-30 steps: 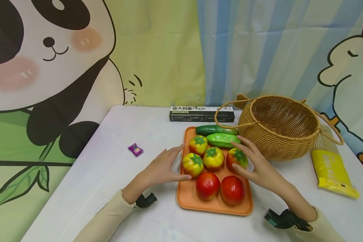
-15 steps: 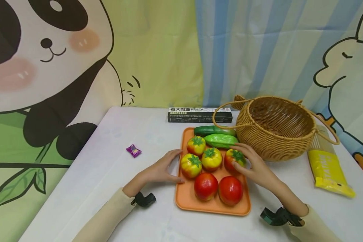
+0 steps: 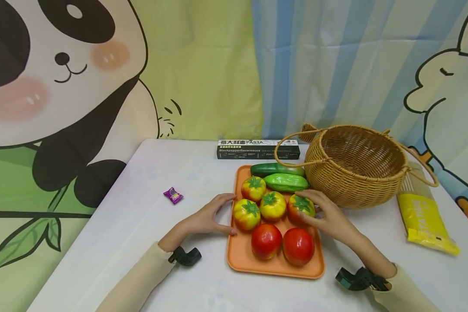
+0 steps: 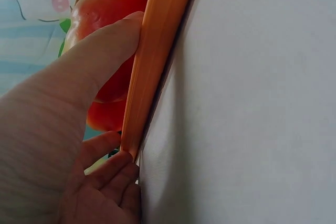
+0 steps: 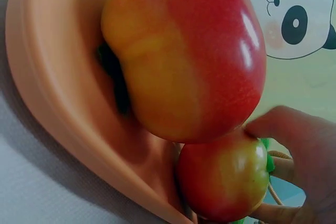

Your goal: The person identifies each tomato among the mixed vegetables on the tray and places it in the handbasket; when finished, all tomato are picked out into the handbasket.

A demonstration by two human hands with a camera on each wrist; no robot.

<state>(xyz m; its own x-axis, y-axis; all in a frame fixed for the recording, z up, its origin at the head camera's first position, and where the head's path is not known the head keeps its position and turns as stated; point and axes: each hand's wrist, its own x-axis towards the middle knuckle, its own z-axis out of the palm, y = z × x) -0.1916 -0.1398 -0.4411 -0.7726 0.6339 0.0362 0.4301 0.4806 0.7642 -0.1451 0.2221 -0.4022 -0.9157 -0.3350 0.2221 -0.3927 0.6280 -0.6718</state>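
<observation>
An orange tray (image 3: 274, 269) holds several toy tomatoes, among them two plain red ones (image 3: 266, 241) near its front. At its right side, my right hand (image 3: 331, 219) holds a red-yellow tomato (image 3: 294, 210) between thumb and fingers. The right wrist view shows this tomato (image 5: 223, 177) behind a bigger red-orange tomato (image 5: 194, 56). My left hand (image 3: 206, 219) rests at the tray's left edge, thumb and fingertips spread apart. In the left wrist view its thumb (image 4: 118, 38) touches the orange rim (image 4: 157, 35). A green cucumber (image 3: 284, 182) and a darker one (image 3: 274, 169) lie at the tray's back.
A wicker basket (image 3: 359, 190) stands right behind the tray, its looped handle reaching over the tray's back corner. A black pasta box (image 3: 257, 150) lies at the back. A yellow packet (image 3: 425, 221) lies at right, a purple candy (image 3: 173, 195) at left.
My right hand has lowered and closed its fingers and thumb onto the red-yellow tomato, which has shifted slightly. My left hand has moved from over the tray's left side back to its edge.
</observation>
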